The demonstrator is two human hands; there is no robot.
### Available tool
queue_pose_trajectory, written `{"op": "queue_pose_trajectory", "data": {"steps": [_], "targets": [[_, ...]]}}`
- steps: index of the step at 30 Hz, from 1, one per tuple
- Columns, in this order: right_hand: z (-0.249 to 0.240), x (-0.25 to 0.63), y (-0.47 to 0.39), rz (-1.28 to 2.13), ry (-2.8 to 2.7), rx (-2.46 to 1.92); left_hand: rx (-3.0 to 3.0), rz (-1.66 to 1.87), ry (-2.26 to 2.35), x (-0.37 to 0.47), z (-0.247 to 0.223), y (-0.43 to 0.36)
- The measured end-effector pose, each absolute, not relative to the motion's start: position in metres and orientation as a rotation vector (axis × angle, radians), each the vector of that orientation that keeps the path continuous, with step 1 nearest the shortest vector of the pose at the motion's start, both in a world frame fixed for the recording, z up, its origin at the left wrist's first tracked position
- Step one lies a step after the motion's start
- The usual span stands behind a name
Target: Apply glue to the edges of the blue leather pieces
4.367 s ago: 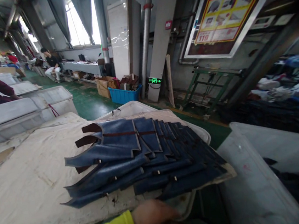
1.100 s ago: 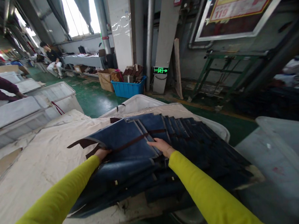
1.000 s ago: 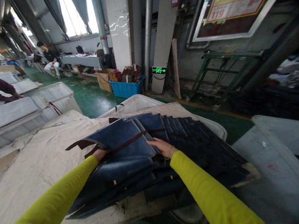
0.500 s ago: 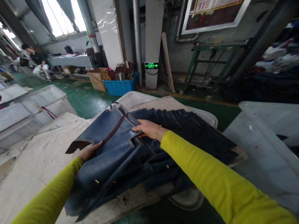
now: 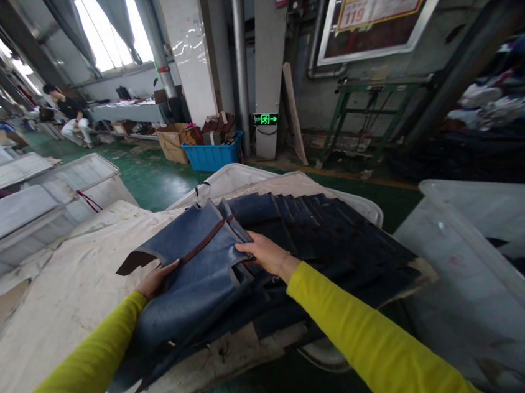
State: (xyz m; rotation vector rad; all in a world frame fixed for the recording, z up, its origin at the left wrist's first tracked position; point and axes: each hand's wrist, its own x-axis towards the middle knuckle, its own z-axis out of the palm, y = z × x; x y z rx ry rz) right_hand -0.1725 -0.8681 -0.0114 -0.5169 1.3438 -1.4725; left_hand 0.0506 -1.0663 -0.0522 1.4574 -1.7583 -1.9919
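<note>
A dark blue sheet piece (image 5: 202, 246) with a brown strip across it lies folded over on the pile, its left corner raised and showing a brown underside. My left hand (image 5: 158, 278) is closed on its left part, fingers partly under the sheet. At its right edge, my right hand (image 5: 266, 251) pinches the layers between thumb and fingers. Several more dark blue pieces (image 5: 342, 244) lie overlapped like a fan to the right of my right hand. Beneath everything is a cream cloth (image 5: 66, 292).
White plastic bins stand at the left (image 5: 86, 177) and right (image 5: 485, 260). A blue crate (image 5: 215, 154) with brown pieces sits on the green floor beyond. A green metal frame (image 5: 374, 94) stands by the wall. A person (image 5: 68, 113) sits far left.
Both hands and the held sheet have shifted slightly down in view. The sheet's upper edge has lowered and its layers have spread a little. Both hands keep their hold.
</note>
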Motion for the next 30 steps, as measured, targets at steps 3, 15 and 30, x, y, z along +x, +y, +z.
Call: {"op": "queue_pose_trajectory", "data": {"steps": [3,15,30], "targets": [[-0.036,-0.163,-0.860,-1.481,1.358,-0.504,1.421,-2.108,-1.748,0.050,-0.045,-1.068],[-0.034,-0.138,-0.882,-1.337,1.690,-0.931,1.314,-1.749,-1.642,0.061,0.047,-1.086],[-0.114,-0.166,-0.879,-0.879,2.229,-1.034,1.401,-1.725,-1.768,0.045,-0.070,-1.107]]}}
